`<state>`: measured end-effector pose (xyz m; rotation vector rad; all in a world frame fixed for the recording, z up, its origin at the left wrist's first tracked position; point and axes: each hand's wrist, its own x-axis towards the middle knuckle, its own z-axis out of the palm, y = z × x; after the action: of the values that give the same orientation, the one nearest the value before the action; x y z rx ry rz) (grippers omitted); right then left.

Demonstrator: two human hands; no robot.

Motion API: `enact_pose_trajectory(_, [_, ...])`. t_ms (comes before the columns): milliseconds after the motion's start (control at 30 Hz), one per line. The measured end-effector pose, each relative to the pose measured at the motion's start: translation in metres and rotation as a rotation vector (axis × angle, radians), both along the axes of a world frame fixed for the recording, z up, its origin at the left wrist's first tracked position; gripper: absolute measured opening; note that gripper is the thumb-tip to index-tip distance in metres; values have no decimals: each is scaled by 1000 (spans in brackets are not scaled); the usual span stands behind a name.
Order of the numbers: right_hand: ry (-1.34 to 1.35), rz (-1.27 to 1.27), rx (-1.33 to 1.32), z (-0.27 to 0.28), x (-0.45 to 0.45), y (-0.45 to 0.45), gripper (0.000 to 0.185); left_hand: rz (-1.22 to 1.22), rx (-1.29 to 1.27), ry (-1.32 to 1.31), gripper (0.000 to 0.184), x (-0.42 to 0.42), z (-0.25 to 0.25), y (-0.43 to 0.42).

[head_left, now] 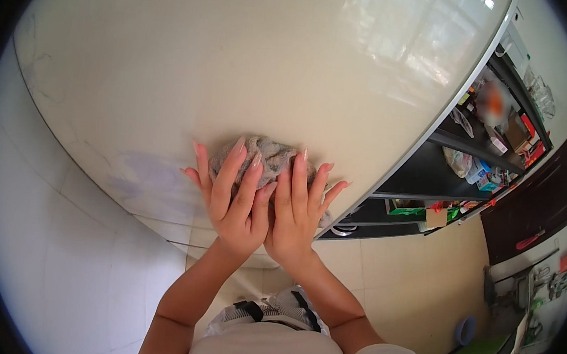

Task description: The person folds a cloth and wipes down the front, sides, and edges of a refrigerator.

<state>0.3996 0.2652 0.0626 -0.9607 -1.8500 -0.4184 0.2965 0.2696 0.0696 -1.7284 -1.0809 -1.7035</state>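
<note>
A bunched grey cloth [269,150] is pressed against a large, glossy cream panel [239,60]. My left hand [232,196] holds down the cloth's left side, its fingers long and spread over it. On the right side, my right hand [298,205] grips the same cloth, fingers fanned out and pointing up the panel. The heels of both hands meet near the panel's lower edge. Parts of the cloth under the palms are hidden. To the left of my hands, a faint bluish-purple smudge [153,177] shows on the panel.
Dark shelves [401,166] with packets and boxes stand right of the panel. Farther right are a dark door [538,197] and a blue bin [465,330] on the tiled floor [408,280]. A pale wall [84,254] borders the left.
</note>
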Motion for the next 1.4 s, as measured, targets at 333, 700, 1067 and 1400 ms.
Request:
enact_pose_trajectory(333, [43,39,29,13,-1,1,39,14,-16,-76,29,5,11,-4])
enact_pose_trajectory(700, [50,25,17,-2,-8,-3,36,36,-109,-36,33,1,4,-16])
enact_pose_trajectory(1067, [-23,55,-54,-45,-14,-10,36,41,-178,-116,33,-6,-38,-19])
enact_pose_trajectory(1400, [104,199,-23,23,-15,-9,40,28,-10,-107,29,-24,13,-9])
